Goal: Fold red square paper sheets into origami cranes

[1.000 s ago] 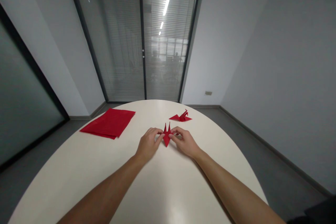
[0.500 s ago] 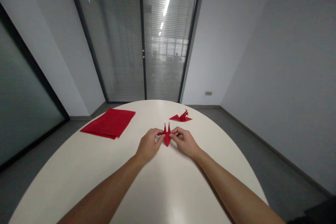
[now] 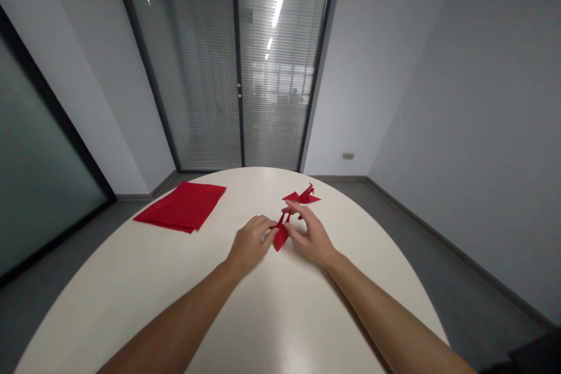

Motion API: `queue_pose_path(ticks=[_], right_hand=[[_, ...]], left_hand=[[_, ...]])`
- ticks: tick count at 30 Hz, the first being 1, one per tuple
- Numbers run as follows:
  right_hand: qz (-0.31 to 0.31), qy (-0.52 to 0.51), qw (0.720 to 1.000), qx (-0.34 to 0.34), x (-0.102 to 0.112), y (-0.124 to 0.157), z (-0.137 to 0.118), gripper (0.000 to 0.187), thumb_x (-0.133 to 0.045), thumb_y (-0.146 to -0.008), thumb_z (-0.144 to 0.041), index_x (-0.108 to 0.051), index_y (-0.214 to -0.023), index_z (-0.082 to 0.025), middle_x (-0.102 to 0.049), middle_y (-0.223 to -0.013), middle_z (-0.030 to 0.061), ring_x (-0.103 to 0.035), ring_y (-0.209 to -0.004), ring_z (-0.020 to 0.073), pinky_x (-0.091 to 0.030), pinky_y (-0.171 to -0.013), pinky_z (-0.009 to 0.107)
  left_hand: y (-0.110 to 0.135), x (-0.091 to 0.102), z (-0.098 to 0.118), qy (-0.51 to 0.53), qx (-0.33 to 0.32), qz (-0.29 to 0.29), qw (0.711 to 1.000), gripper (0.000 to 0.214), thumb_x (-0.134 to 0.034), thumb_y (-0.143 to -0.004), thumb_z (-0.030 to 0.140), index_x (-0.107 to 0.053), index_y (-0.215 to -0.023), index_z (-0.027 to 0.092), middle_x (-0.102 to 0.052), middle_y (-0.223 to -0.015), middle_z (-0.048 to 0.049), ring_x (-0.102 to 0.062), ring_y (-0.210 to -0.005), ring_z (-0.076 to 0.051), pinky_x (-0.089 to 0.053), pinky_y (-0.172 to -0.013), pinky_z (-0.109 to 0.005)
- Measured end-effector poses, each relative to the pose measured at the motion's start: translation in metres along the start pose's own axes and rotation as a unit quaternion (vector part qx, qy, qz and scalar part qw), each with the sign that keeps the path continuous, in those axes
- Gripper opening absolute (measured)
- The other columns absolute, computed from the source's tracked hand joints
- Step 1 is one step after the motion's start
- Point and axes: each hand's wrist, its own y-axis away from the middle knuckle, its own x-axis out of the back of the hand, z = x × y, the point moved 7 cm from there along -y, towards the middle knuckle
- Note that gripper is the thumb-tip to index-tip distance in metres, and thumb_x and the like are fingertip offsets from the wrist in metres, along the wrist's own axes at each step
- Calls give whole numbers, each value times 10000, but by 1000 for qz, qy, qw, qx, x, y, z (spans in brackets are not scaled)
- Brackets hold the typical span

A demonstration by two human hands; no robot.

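Note:
Between my hands is a small piece of folded red origami paper [image 3: 281, 238], with two narrow points at its far end and a broad point toward me. My left hand [image 3: 250, 243] pinches its left side between thumb and fingers. My right hand [image 3: 312, 236] is at its right side, the thumb against the paper and the fingers curled over the narrow points, partly hiding them. Just beyond my right hand stands a finished red paper crane [image 3: 304, 195] with its wings spread.
A stack of red paper sheets [image 3: 184, 207] lies at the left on the round white table [image 3: 245, 327]. Behind the table are a glass partition with blinds [image 3: 205, 70] and a grey wall [image 3: 372, 70] with a socket [image 3: 347, 156].
My right hand's fingers have moved up from the paper's right edge onto its narrow points. The folded paper has tilted, its points now leaning right. My left hand keeps its pinch.

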Motion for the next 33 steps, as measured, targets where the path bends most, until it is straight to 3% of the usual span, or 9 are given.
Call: queue_pose_path(ticks=[7, 19, 33], right_hand=[[10, 31, 999, 16, 2, -1, 3, 291, -601, -918, -250, -596, -1209, -248, -670, -1194, 101, -604, -1102, 259, -487, -923, 423], [53, 37, 997, -35, 6, 1, 20, 169, -639, -904, -261, -608, -1069, -236, -681, -1077, 61, -621, -983, 223, -491, -798, 355], [41, 34, 998, -33, 6, -2, 16, 41, -660, -904, -272, -677, -899, -236, -705, -916, 39, -627, -890, 214, -486, -747, 337]], left_hand=[[-1, 1, -3, -12, 20, 4, 1000, 122, -553, -957, 201, -667, -985, 236, -692, -961, -25, -620, -942, -200, -499, -796, -308], [-1, 4, -5, -19, 32, 28, 999, 114, -561, -955, 196, -670, -968, 226, -691, -934, -11, -627, -891, -176, -491, -785, -290], [-1, 3, -6, -13, 35, 21, 999, 125, -558, -961, 206, -678, -986, 229, -690, -949, -11, -622, -909, -173, -506, -774, -283]])
